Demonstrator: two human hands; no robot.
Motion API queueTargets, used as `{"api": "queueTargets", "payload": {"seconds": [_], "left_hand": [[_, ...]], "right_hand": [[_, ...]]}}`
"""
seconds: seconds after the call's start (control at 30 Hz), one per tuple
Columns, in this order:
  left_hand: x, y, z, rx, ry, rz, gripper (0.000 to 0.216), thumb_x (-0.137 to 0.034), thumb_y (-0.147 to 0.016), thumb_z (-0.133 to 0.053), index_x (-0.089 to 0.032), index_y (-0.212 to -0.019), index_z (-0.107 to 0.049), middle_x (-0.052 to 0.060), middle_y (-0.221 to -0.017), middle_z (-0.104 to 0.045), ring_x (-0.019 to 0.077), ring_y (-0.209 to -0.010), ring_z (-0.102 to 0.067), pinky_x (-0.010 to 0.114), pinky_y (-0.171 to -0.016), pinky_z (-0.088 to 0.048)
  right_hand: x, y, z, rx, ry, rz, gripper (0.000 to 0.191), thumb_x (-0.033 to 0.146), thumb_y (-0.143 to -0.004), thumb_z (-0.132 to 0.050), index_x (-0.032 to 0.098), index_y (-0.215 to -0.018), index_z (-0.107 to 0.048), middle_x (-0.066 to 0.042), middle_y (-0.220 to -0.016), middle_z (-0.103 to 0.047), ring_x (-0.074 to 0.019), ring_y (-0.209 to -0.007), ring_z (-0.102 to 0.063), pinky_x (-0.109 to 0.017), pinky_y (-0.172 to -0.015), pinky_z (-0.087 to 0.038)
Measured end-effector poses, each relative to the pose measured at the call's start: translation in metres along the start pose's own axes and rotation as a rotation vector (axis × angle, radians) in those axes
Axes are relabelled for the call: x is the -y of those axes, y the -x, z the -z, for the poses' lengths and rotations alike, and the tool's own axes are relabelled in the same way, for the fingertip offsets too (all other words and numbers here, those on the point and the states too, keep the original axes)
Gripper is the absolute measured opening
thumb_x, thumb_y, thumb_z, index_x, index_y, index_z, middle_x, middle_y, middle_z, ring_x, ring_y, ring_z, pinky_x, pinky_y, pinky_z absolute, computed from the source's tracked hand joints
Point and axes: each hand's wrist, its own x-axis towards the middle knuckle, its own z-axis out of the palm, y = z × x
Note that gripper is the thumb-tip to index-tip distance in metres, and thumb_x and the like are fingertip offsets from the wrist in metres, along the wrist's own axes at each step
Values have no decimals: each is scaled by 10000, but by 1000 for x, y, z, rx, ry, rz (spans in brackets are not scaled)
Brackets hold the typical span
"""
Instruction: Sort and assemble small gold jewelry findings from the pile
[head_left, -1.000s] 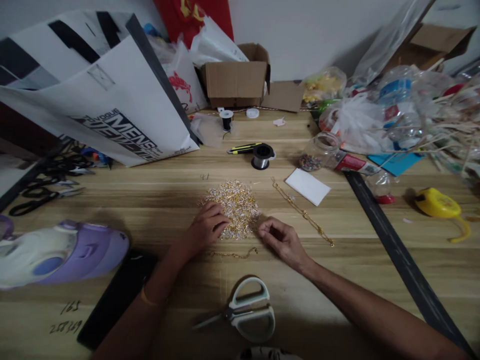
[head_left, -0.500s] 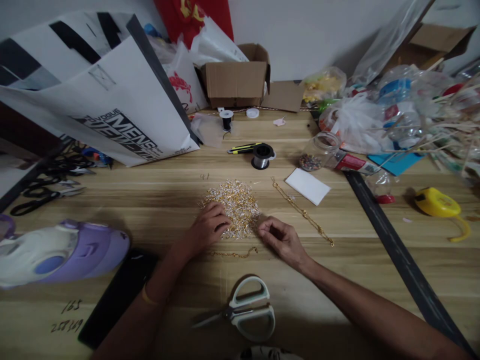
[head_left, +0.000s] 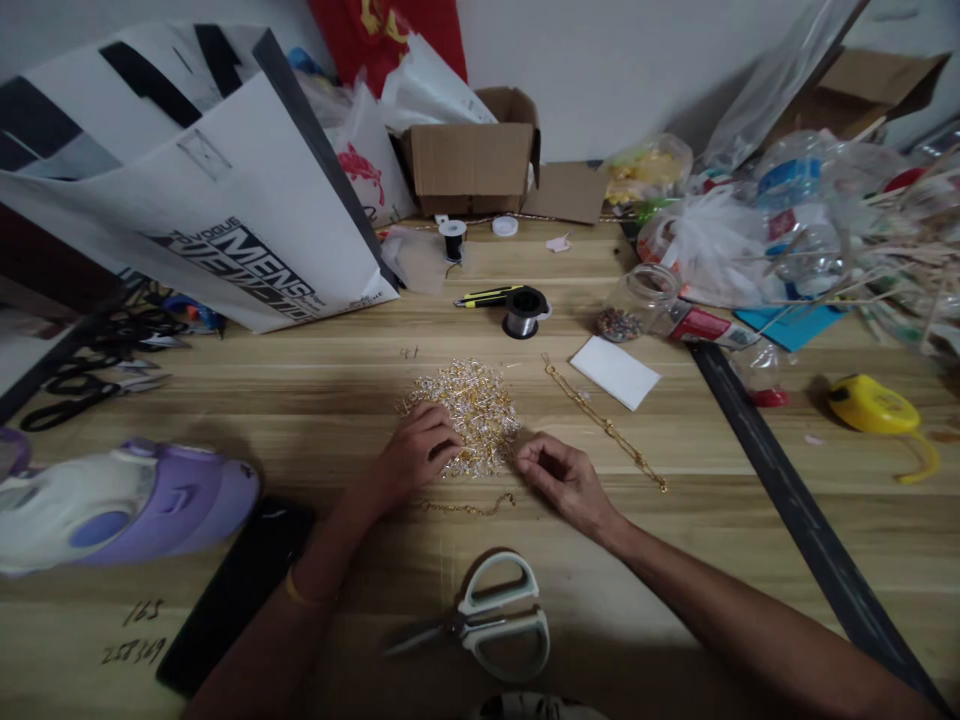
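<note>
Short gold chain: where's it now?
In the head view, the short gold chain lies slightly below centre, between the pile of clear and gold pieces and the pale-handled scissors, left of the right hand.

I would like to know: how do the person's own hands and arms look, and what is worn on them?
The left hand and the right hand wear no gloves. No sleeve shows on the left forearm or the right forearm. A thin yellow band crosses the left forearm; none shows on the right.
</note>
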Motion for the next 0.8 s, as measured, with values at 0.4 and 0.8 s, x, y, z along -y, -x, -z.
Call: {"api": "queueTargets", "payload": {"seconds": [0.4,0.8], "left_hand": [[3,1,3,-58,64,26,101,-187,-849,-583,-157,-778,-648,49,-817,-622,186,-921,-505,347,-853,-426],[6,3,3,-10,31,25,128,-208,-860,-565,-163,-784,-657,45,-806,-610,191,-935,-497,362,-873,-427]], "right_hand": [[-1,0,0,9,-29,-16,214,350,-844,-597,162,-746,-569,-5,-691,-496,-124,-632,-442,-244,-578,-357],[-2,0,0,10,-38,-18,199,328,-847,-597,158,-749,-566,0,-691,-495,-119,-634,-442,-234,-577,-359]]}}
